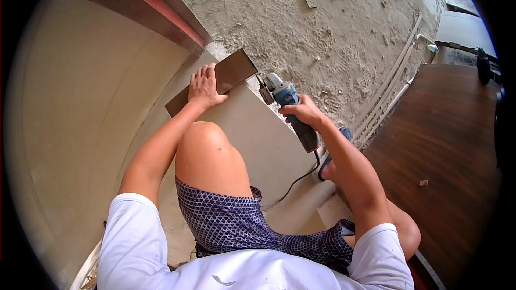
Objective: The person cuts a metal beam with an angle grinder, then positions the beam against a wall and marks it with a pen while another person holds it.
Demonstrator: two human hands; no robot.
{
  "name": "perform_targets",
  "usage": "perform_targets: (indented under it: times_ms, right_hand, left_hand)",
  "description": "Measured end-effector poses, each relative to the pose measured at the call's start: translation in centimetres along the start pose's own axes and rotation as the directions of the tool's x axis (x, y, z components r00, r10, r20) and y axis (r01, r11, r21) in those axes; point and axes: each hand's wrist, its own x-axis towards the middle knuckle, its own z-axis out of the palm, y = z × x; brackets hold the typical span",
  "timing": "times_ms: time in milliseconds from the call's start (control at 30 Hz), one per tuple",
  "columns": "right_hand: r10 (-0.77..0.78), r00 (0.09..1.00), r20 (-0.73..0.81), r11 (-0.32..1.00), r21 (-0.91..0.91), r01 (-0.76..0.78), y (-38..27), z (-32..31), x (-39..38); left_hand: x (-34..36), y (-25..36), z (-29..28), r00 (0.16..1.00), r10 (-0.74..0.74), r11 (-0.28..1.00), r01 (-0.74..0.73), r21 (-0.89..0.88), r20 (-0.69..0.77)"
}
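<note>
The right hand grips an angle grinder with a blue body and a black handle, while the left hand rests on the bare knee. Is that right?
Not quite: the left hand isn't on the bare knee. The head view shows it on a brown rectangular slab. The right hand does grip the blue-bodied, black-handled angle grinder.
</note>
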Motion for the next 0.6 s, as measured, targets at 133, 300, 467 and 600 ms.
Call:
perform_targets:
  times_ms: [133,300,467,600]
  right_hand:
    - [0.0,1.0,-0.012,1.0,0.008,0.0,-0.5,0.0,-0.1]
    - [0.011,1.0,-0.01,1.0,0.018,-0.011,-0.7,0.1,-0.2]
    - [0.011,1.0,-0.004,1.0,0.028,-0.011,0.0,0.2,0.4]
    - [0.006,1.0,0.008,1.0,0.017,-0.007,0.1,0.3,0.7]
  left_hand:
    - [-0.1,-0.2,0.5,0.996,0.028,1.0,-0.028,-0.002,-0.081]
    - [-0.2,0.0,0.3,0.997,0.032,0.999,-0.032,0.0,-0.072]
    - [-0.3,-0.2,0.1,0.998,0.026,1.0,-0.026,-0.006,-0.063]
    - [-0.4,-0.5,0.2,0.996,0.032,0.999,-0.032,0.002,-0.082]
